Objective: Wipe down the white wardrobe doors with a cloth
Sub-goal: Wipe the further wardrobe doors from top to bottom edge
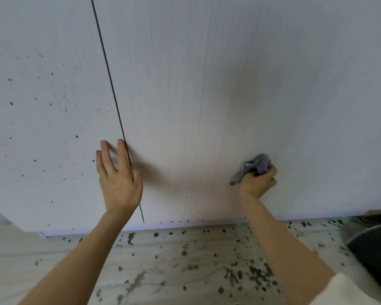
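Beside door seam (110, 80): left hand (119, 181) | floor (163, 260): dark spots

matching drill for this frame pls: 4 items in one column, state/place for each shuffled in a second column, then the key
Things
1. left hand
2. right hand
3. left wardrobe door
4. floor

States
A. white panel dotted with dark specks over most of its face
B. grips a bunched grey cloth against the right wardrobe door
C. pale, with dark splatter below the doors
D. fingers straight, lying across the seam between the doors

Pairs: 1-D, 2-B, 3-A, 4-C
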Motion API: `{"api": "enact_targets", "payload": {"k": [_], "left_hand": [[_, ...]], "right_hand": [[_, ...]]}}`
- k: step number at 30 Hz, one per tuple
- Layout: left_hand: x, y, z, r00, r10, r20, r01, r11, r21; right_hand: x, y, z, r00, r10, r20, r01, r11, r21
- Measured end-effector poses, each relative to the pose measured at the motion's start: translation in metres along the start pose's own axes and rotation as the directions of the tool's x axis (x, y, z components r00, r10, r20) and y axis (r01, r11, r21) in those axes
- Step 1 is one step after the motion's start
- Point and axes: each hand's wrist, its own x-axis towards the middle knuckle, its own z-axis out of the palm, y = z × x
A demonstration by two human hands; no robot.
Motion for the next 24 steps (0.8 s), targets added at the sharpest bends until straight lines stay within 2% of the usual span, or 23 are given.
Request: {"api": "enact_targets", "payload": {"k": [2, 3, 4, 5, 6, 7, 8, 10, 11, 14, 16, 18, 20, 22, 24], "left_hand": [[-0.006, -0.008, 0.002, 1.0, -0.023, 0.02, 0.023, 1.0, -0.005], [-0.008, -0.01, 0.002, 0.999, -0.037, 0.028, 0.038, 0.999, -0.01], [-0.009, -0.012, 0.003, 0.998, -0.044, 0.036, 0.044, 0.999, -0.013], [-0.009, -0.012, 0.004, 0.998, -0.041, 0.043, 0.042, 0.999, -0.014], [-0.009, -0.013, 0.004, 0.998, -0.034, 0.048, 0.035, 0.999, -0.012], [-0.009, -0.013, 0.004, 0.998, -0.031, 0.048, 0.032, 0.999, -0.008], [-0.008, -0.013, 0.004, 0.999, -0.034, 0.042, 0.034, 0.999, 0.001], [-0.008, -0.013, 0.004, 0.998, -0.048, 0.029, 0.047, 0.999, 0.019], [-0.01, -0.014, 0.006, 0.998, -0.054, 0.029, 0.054, 0.998, 0.02], [-0.017, -0.016, 0.011, 0.996, -0.073, 0.041, 0.073, 0.997, 0.004], [-0.023, -0.018, 0.015, 0.995, -0.086, 0.053, 0.086, 0.996, -0.012], [-0.03, -0.02, 0.018, 0.989, -0.128, 0.074, 0.131, 0.991, -0.032], [-0.035, -0.022, 0.019, 0.985, -0.144, 0.091, 0.148, 0.988, -0.038], [-0.038, -0.025, 0.018, 0.99, -0.098, 0.101, 0.101, 0.995, -0.021], [-0.036, -0.028, 0.016, 0.992, -0.076, 0.104, 0.077, 0.997, -0.01]], "right_hand": [[-0.026, 0.014, 0.026, 0.968, 0.244, 0.066, -0.252, 0.951, 0.18], [-0.044, 0.018, 0.04, 0.903, 0.398, 0.162, -0.426, 0.878, 0.219], [-0.061, 0.023, 0.057, 0.791, 0.541, 0.286, -0.606, 0.758, 0.242], [-0.078, 0.023, 0.07, 0.639, 0.636, 0.433, -0.762, 0.597, 0.249], [-0.09, 0.024, 0.081, 0.525, 0.65, 0.549, -0.845, 0.477, 0.244], [-0.099, 0.022, 0.085, 0.482, 0.631, 0.609, -0.871, 0.424, 0.249], [-0.099, 0.022, 0.087, 0.467, 0.613, 0.637, -0.875, 0.422, 0.236], [-0.085, 0.024, 0.082, 0.484, 0.605, 0.632, -0.863, 0.449, 0.232], [-0.071, 0.03, 0.077, 0.531, 0.608, 0.59, -0.837, 0.486, 0.253], [-0.016, 0.058, 0.056, 0.758, 0.549, 0.352, -0.65, 0.68, 0.339], [0.014, 0.07, 0.039, 0.828, 0.521, 0.209, -0.552, 0.692, 0.465], [0.033, 0.079, 0.027, 0.837, 0.528, 0.142, -0.518, 0.682, 0.517], [0.028, 0.072, 0.022, 0.829, 0.542, 0.141, -0.532, 0.685, 0.499], [0.008, 0.07, 0.032, 0.777, 0.58, 0.243, -0.627, 0.685, 0.371], [-0.028, 0.062, 0.046, 0.675, 0.605, 0.422, -0.723, 0.655, 0.218]]}}
